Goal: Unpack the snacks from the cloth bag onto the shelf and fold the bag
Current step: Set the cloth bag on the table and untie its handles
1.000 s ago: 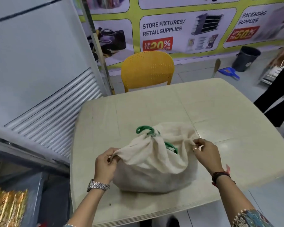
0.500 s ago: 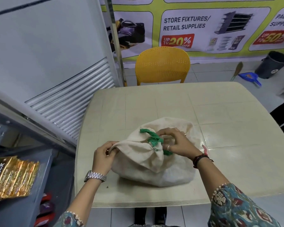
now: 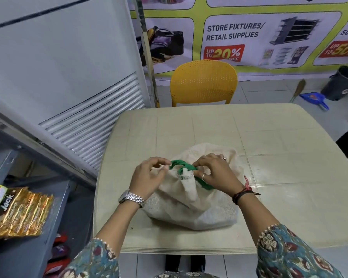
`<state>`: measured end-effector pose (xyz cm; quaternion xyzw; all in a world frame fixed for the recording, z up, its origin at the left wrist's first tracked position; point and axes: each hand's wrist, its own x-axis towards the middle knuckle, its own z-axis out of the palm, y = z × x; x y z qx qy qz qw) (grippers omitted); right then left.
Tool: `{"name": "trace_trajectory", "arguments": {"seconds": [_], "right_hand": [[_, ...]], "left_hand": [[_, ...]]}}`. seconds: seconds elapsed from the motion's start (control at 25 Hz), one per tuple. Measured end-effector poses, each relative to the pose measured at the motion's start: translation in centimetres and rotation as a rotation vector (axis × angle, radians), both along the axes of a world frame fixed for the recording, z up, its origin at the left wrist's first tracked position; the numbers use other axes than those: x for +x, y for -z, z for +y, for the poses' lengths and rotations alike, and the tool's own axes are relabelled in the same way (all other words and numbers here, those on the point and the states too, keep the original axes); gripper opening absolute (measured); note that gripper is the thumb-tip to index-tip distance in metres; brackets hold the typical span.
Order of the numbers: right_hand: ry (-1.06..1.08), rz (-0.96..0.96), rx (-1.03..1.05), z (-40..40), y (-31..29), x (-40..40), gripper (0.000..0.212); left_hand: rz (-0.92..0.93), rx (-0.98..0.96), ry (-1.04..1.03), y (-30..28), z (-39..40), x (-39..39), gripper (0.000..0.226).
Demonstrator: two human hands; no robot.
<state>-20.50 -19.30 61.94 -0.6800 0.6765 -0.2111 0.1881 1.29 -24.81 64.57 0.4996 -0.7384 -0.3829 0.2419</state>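
Cloth bag (image 3: 191, 199), one, cream, sits bulging at the centre of the frame on the near half of the table (image 3: 269, 137). Mouth gathered and closed by the green tie (image 3: 184, 167) at its top. Nothing is out of it yet.

Left hand (image 3: 149, 177): fingers curled narrow, pinching bag cloth just left of the tie. Right hand (image 3: 215, 171): fingers closed on the green tie, knuckles up. Both hands touch the bag top, close together.

Step in hand, as judged: loosening the tie. Unpacking and folding not begun.

Risks from here:
- Pulling the wrong strand could tighten the knot; the strands are bunched and hard to tell apart.
- A hard tug upward could drag the bag toward the near table edge, since only its own weight holds it.
- Contents are hidden; if the mouth opens suddenly with the bag tilted, packets could spill onto the table or the floor.

Count:
- cloth bag: 1
- green tie: 1 visible bunch; number of strands cannot be told
- gold snack packets (image 3: 18, 213) on the grey shelf (image 3: 54, 227), lower left of frame: one overlapping stack, individual count unclear
- yellow chair (image 3: 203, 81): 1, behind the table, upper centre
- hands: 2
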Motion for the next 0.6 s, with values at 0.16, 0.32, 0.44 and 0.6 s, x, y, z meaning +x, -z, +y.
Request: {"name": "trace_trajectory", "arguments": {"seconds": [0.16,0.32,0.44,0.6], "right_hand": [[-0.038,0.110,-0.058,-0.5,-0.8,0.1,0.026],[-0.032,0.027,-0.072,-0.7,-1.1,-0.3,0.024],[-0.014,-0.092,-0.071,-0.7,-1.3,-0.6,0.026],[0.035,-0.127,-0.102,-0.5,-0.8,-1.2,0.021]], "left_hand": [[-0.211,-0.002,0.118,-0.3,-0.6,-3.0,0.030],[-0.280,-0.020,0.128,-0.3,-1.6,-3.8,0.026],[-0.252,0.024,0.151,0.5,-1.9,-4.0,0.013],[0.010,0.201,0.109,1.0,-1.8,-4.1,0.015]]}}
